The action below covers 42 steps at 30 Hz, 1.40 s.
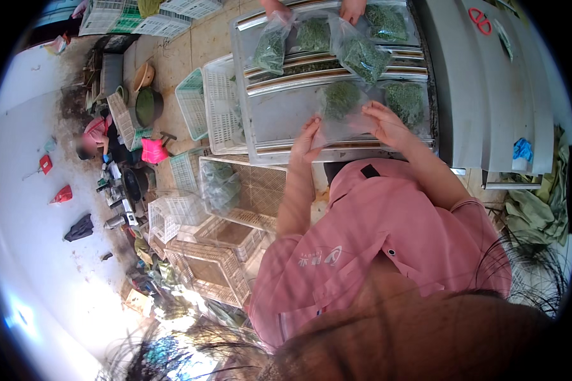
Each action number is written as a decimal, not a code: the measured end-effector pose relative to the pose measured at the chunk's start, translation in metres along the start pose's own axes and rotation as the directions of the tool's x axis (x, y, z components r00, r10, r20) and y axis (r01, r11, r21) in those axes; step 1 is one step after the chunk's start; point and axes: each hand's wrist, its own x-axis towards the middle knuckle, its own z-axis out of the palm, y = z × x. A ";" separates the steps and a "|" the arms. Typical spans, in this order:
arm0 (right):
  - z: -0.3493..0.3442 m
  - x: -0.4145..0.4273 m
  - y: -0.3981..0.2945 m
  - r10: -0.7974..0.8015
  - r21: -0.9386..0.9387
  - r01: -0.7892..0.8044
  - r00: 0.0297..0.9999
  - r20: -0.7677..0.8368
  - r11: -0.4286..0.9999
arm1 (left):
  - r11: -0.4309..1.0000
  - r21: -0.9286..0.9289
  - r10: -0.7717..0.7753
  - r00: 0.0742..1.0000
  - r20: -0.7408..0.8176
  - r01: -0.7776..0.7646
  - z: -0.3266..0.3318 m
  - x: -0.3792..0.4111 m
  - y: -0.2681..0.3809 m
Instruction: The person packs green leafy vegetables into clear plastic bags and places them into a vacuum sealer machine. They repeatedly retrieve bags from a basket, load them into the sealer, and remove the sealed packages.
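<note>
A clear plastic bag (pixel 340 102) of small green sprouts or herbs lies before me on a metal-topped work table (pixel 281 116). My left hand (pixel 307 142) pinches the bag's near left corner. On its other side, the fingers of my right hand (pixel 385 125) grip the near right edge, so the mouth is spread flat towards me. Right of my right hand rests another filled bag (pixel 404 102). Just beyond lies a filled bag (pixel 364 57), its top held by a co-worker's hand (pixel 352 10). The co-worker's other hand (pixel 275 8) holds a bag (pixel 270 47) at the far left.
More filled bags (pixel 313 34) lie at the table's far side. Metal rails (pixel 333 76) cross the tabletop. A white crate (pixel 220 105) adjoins its left edge; a brown crate (pixel 262 190) stands near my left arm. Red-handled scissors (pixel 479 21) lie on the grey surface at right. Another person (pixel 97 133) crouches far left.
</note>
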 end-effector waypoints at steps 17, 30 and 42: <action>-0.030 0.041 0.010 -0.258 -0.937 -0.082 0.966 0.008 -0.338 | 0.193 0.972 0.542 0.841 0.011 -0.137 -0.016 0.041 -0.008; -0.032 0.031 0.010 -0.104 -0.992 -0.061 0.992 -0.072 0.107 | -0.145 0.966 0.336 0.907 0.254 -0.216 -0.050 0.013 0.009; 0.007 -0.006 -0.023 -0.347 -0.960 -0.034 0.935 0.067 -0.277 | 0.466 0.778 0.634 0.772 0.039 -0.422 0.059 0.091 0.038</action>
